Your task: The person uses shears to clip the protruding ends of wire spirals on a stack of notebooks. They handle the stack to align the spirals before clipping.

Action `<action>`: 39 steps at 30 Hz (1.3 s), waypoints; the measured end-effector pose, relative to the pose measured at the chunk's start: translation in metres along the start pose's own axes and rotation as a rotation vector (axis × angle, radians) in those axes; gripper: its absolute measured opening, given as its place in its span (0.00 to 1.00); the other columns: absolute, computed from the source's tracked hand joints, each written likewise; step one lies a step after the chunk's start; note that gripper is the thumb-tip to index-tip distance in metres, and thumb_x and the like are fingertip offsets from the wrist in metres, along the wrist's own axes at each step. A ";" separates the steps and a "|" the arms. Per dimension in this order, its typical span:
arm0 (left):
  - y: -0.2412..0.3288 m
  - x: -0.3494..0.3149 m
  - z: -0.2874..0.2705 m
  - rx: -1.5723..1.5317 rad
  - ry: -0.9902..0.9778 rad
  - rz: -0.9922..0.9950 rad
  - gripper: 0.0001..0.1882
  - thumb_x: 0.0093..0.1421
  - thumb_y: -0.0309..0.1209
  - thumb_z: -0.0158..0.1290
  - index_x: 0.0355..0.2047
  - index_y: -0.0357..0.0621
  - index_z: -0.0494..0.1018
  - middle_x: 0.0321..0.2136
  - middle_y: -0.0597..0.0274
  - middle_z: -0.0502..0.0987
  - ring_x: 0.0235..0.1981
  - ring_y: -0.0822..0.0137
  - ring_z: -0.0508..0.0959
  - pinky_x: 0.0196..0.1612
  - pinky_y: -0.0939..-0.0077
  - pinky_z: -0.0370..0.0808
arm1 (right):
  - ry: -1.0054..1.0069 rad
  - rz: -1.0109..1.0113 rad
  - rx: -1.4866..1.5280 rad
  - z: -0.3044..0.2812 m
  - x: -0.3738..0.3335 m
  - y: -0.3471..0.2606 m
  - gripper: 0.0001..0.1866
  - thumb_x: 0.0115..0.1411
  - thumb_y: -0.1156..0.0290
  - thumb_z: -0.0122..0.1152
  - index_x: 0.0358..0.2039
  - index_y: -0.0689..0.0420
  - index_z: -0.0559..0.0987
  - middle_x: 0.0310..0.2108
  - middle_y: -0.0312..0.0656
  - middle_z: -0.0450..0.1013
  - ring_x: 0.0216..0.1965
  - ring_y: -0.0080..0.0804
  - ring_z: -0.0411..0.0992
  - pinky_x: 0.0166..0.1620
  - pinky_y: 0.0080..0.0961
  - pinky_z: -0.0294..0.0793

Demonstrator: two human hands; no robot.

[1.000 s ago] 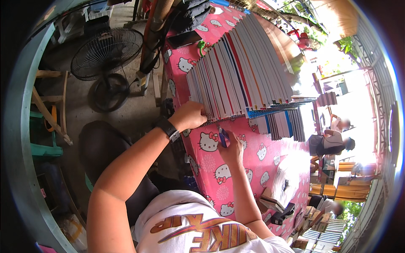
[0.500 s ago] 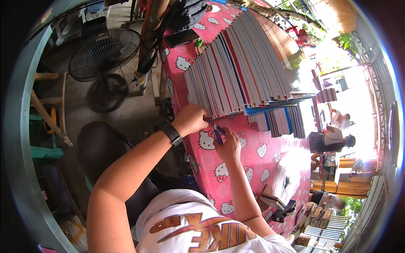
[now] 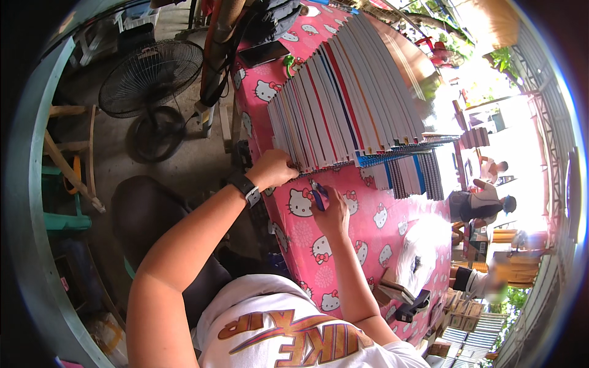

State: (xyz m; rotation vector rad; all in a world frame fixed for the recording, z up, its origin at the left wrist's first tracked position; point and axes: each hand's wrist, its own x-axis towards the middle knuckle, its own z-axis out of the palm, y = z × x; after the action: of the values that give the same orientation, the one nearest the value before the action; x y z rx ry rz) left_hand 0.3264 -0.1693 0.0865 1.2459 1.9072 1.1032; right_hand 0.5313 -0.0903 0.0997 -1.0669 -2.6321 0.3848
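Note:
A tall stack of spiral-bound notebooks (image 3: 343, 98), pale page edges mixed with red and blue ones, stands on the pink table. At its near left corner is my left hand (image 3: 274, 168), its fingers closed against the bound edge; what they pinch is hidden. My right hand (image 3: 332, 213) grips small blue-handled pliers (image 3: 318, 195), their metal jaws pointing up toward the stack's lower edge. A short gap separates the jaws from my left fingers.
Pink cartoon-print cloth covers the table (image 3: 300, 233). A dark phone (image 3: 262, 54) lies beyond the stack. White plastic wrap (image 3: 414, 254) sits at right, near a black object (image 3: 412, 306). A standing fan (image 3: 150, 80) is on the floor at left. People (image 3: 481, 205) are in the background.
My left hand has shifted slightly left along the stack's corner, away from the pliers' tip. My right hand and the pliers have barely moved.

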 end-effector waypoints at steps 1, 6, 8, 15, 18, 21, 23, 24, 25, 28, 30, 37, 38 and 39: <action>0.001 -0.001 0.002 -0.072 -0.003 -0.020 0.14 0.46 0.37 0.60 0.24 0.35 0.78 0.19 0.50 0.76 0.24 0.54 0.79 0.30 0.66 0.74 | 0.072 -0.088 -0.058 0.002 0.000 0.001 0.22 0.43 0.68 0.64 0.42 0.56 0.74 0.36 0.48 0.74 0.36 0.47 0.73 0.38 0.39 0.72; 0.005 -0.009 0.006 -0.002 0.131 0.097 0.14 0.43 0.35 0.62 0.23 0.34 0.77 0.17 0.48 0.75 0.22 0.54 0.78 0.29 0.66 0.73 | -0.053 0.028 -0.028 0.001 0.004 -0.006 0.23 0.43 0.69 0.64 0.42 0.57 0.74 0.38 0.48 0.74 0.38 0.48 0.73 0.40 0.39 0.71; 0.010 -0.011 0.008 0.005 0.151 0.094 0.13 0.42 0.33 0.63 0.22 0.34 0.77 0.17 0.48 0.75 0.22 0.53 0.78 0.29 0.66 0.73 | -0.061 0.043 0.000 -0.001 0.004 -0.008 0.21 0.42 0.69 0.64 0.40 0.57 0.74 0.36 0.48 0.74 0.37 0.48 0.73 0.38 0.40 0.72; 0.010 -0.010 0.011 -0.001 0.164 0.038 0.13 0.40 0.32 0.62 0.21 0.33 0.76 0.21 0.44 0.75 0.27 0.49 0.78 0.33 0.62 0.74 | -0.127 0.054 -0.046 -0.002 0.004 -0.003 0.14 0.41 0.71 0.62 0.32 0.54 0.75 0.22 0.45 0.75 0.26 0.51 0.74 0.33 0.43 0.73; 0.006 -0.009 0.008 0.017 0.158 0.015 0.13 0.40 0.32 0.60 0.21 0.33 0.76 0.25 0.43 0.75 0.30 0.46 0.77 0.36 0.59 0.74 | -0.167 0.121 -0.037 -0.004 0.000 -0.006 0.15 0.41 0.71 0.62 0.34 0.54 0.76 0.24 0.46 0.75 0.28 0.51 0.74 0.34 0.43 0.73; 0.001 -0.009 0.005 -0.008 0.127 -0.003 0.14 0.39 0.32 0.60 0.23 0.33 0.77 0.25 0.43 0.76 0.31 0.46 0.77 0.37 0.60 0.74 | -0.120 0.104 -0.016 0.001 -0.003 0.000 0.18 0.42 0.70 0.63 0.38 0.55 0.75 0.30 0.48 0.75 0.33 0.50 0.73 0.37 0.42 0.72; 0.000 -0.009 0.007 -0.038 0.090 -0.012 0.15 0.39 0.33 0.61 0.25 0.33 0.77 0.25 0.43 0.76 0.31 0.46 0.77 0.37 0.60 0.74 | -0.049 0.043 0.005 0.006 -0.005 0.005 0.21 0.43 0.69 0.63 0.40 0.55 0.74 0.33 0.49 0.75 0.36 0.50 0.73 0.39 0.41 0.72; 0.000 -0.009 0.008 -0.055 0.073 -0.026 0.15 0.39 0.33 0.61 0.25 0.34 0.77 0.25 0.43 0.76 0.31 0.46 0.77 0.37 0.60 0.74 | -0.031 0.004 -0.015 0.008 -0.003 0.005 0.22 0.43 0.68 0.63 0.42 0.56 0.74 0.36 0.49 0.74 0.38 0.50 0.72 0.41 0.40 0.72; -0.001 -0.008 0.009 -0.072 0.055 -0.041 0.16 0.39 0.34 0.62 0.26 0.34 0.77 0.25 0.43 0.76 0.31 0.46 0.77 0.37 0.60 0.74 | -0.014 -0.036 -0.035 0.009 -0.001 0.005 0.24 0.42 0.68 0.63 0.44 0.56 0.73 0.38 0.50 0.73 0.41 0.49 0.72 0.42 0.40 0.71; -0.001 -0.009 0.010 -0.033 0.083 -0.013 0.16 0.39 0.35 0.62 0.24 0.34 0.77 0.25 0.43 0.76 0.31 0.46 0.77 0.37 0.60 0.74 | 0.006 -0.072 -0.065 0.010 0.001 -0.005 0.23 0.42 0.68 0.64 0.41 0.57 0.74 0.35 0.49 0.74 0.38 0.49 0.73 0.40 0.40 0.72; 0.000 -0.008 0.009 -0.019 0.074 -0.014 0.16 0.39 0.35 0.62 0.24 0.34 0.77 0.25 0.43 0.76 0.31 0.46 0.77 0.37 0.60 0.74 | -0.053 -0.007 -0.050 0.010 0.003 -0.008 0.21 0.42 0.68 0.64 0.40 0.57 0.74 0.32 0.49 0.74 0.35 0.49 0.73 0.38 0.41 0.72; 0.000 -0.005 0.008 0.009 0.025 -0.040 0.16 0.38 0.34 0.62 0.24 0.33 0.77 0.25 0.42 0.76 0.31 0.45 0.77 0.37 0.60 0.74 | -0.138 0.047 -0.051 0.008 0.006 -0.003 0.16 0.41 0.70 0.63 0.34 0.55 0.75 0.21 0.46 0.74 0.25 0.50 0.74 0.31 0.41 0.73; -0.001 -0.003 0.009 0.009 0.023 -0.038 0.16 0.38 0.34 0.62 0.24 0.33 0.77 0.25 0.42 0.76 0.31 0.45 0.77 0.37 0.60 0.74 | -0.137 0.050 -0.052 0.006 0.006 -0.001 0.16 0.41 0.70 0.63 0.34 0.55 0.75 0.21 0.46 0.74 0.25 0.50 0.74 0.31 0.41 0.73; -0.004 -0.002 0.010 -0.005 0.070 -0.030 0.16 0.38 0.34 0.61 0.24 0.32 0.76 0.23 0.42 0.76 0.29 0.47 0.78 0.35 0.61 0.75 | -0.150 0.084 -0.035 0.005 0.005 -0.002 0.17 0.41 0.70 0.63 0.36 0.55 0.75 0.24 0.46 0.75 0.28 0.49 0.74 0.33 0.40 0.74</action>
State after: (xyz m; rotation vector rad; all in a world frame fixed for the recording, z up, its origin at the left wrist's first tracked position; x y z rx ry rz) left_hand 0.3332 -0.1689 0.0783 1.1869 1.9673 1.1489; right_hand 0.5248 -0.0892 0.0968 -1.2065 -2.7400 0.4552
